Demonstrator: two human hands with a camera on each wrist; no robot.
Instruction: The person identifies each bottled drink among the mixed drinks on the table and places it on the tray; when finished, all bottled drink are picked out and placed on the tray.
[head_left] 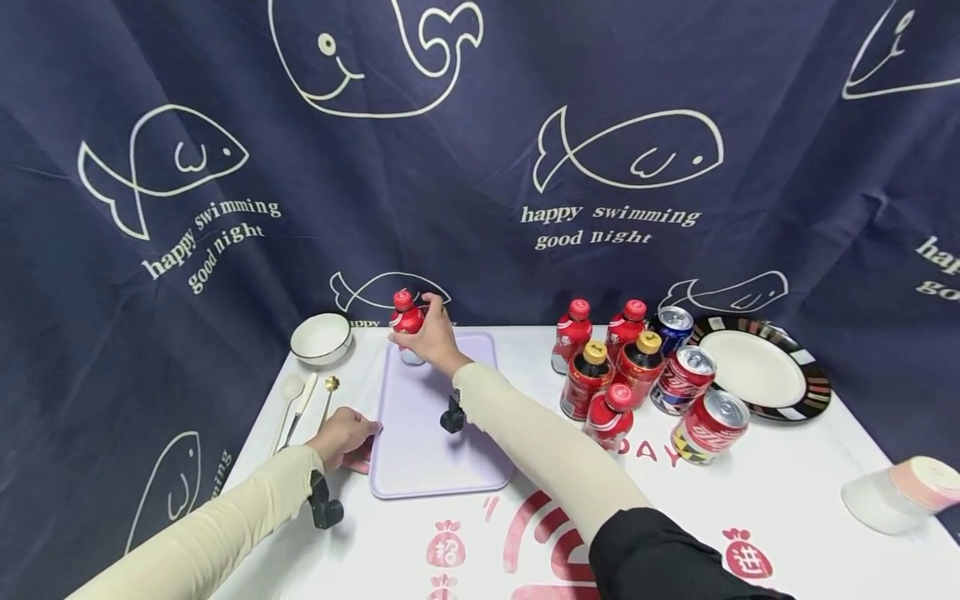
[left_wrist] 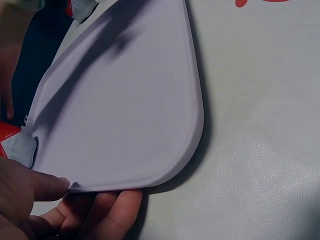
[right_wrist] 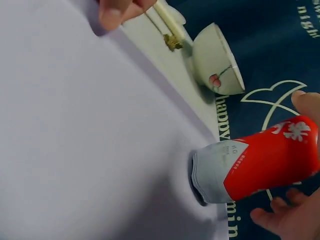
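Hands apart: left (head_left: 347, 437) on tray (head_left: 427, 429) edge, right (head_left: 435, 335) loosely around bottle (head_left: 406, 318).

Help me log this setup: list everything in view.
Tray: 1, lavender, left of centre
Bottle: 1, red, tray's far-left corner
Red-capped bottles: 3, red, right of tray
Gold-capped bottles: 2, red-labelled, alongside
Cans: 3, blue or red, beside bottles
Plate: 1, white, black-rimmed, far right
Bowl: 1, white, far left
Utensils: 3, white or gold, near bowl
Container: 1, white-pink, right edge
Table: 1, white, underneath
Curtain: 1, navy, behind
Wrist cameras: 2, black, worn
Left hand: 1, cream-sleeved, tray edge
Right hand: 1, cream-sleeved, around tray's bottle
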